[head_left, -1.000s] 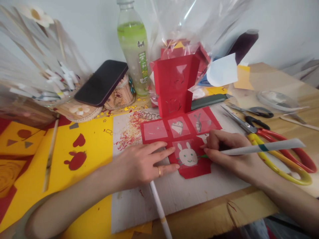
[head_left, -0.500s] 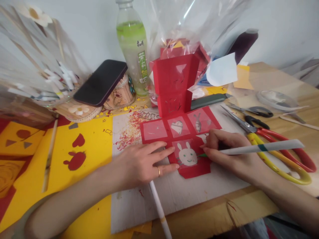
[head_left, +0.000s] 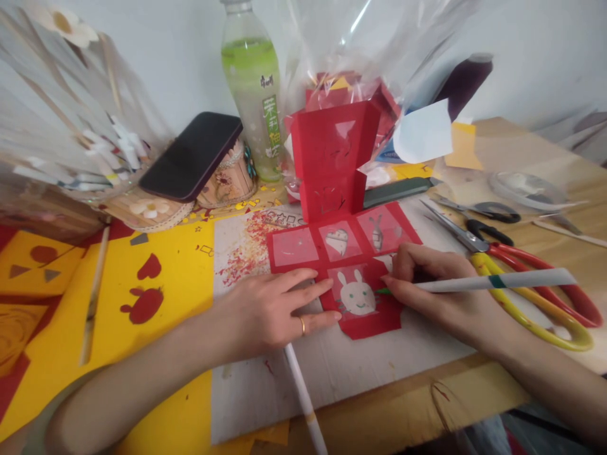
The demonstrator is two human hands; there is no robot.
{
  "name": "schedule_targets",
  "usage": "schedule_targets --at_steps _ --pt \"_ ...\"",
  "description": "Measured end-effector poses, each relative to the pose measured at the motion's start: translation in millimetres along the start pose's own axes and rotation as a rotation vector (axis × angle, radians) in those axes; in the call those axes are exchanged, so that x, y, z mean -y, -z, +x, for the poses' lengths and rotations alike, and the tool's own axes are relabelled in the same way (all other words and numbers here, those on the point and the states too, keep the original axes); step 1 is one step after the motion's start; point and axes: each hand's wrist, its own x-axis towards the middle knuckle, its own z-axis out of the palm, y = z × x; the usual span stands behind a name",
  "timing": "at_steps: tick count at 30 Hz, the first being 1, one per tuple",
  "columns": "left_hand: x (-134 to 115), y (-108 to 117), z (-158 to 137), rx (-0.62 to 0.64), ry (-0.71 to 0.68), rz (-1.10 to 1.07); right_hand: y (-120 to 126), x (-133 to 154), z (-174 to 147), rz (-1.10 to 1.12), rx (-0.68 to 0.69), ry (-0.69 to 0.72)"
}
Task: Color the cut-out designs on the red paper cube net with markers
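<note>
Pretty bright, soft daylight look overall, no hard shadows, just faint soft ones under the left hand (head_left: 272, 309) and right hand (head_left: 439, 287) on the red paper cutout (head_left: 348, 253). The clear cellophane (head_left: 360, 44) behind the cutout catches white glare streaks and washes into the pale wall. Wide-angle lens bends things toward the edges: the tabletop (head_left: 516, 151) right of the cutout curves away. Far left of the cutout, the wrapped bundle (head_left: 61, 114) is smeared and soft. The centre is reasonably sharp.
</note>
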Motion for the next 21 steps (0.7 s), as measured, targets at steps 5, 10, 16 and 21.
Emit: schedule_targets --at_steps 5,10,16,21 --pt "-0.4 0.1 -0.9 0.014 0.013 0.006 -0.6 -0.1 -0.4 -0.016 -0.009 0.007" --pt "0.0 0.4 -0.2 0.013 0.005 0.001 0.0 0.6 -1.3 -0.012 -0.004 0.018" --pt "-0.4 -0.3 0.3 0.009 0.017 -0.001 0.5 -1.1 -0.6 0.029 -0.006 0.0" --pt "-0.2 -0.2 0.0 0.008 0.008 0.0 0.6 -2.0 -0.8 0.067 0.019 -0.001"
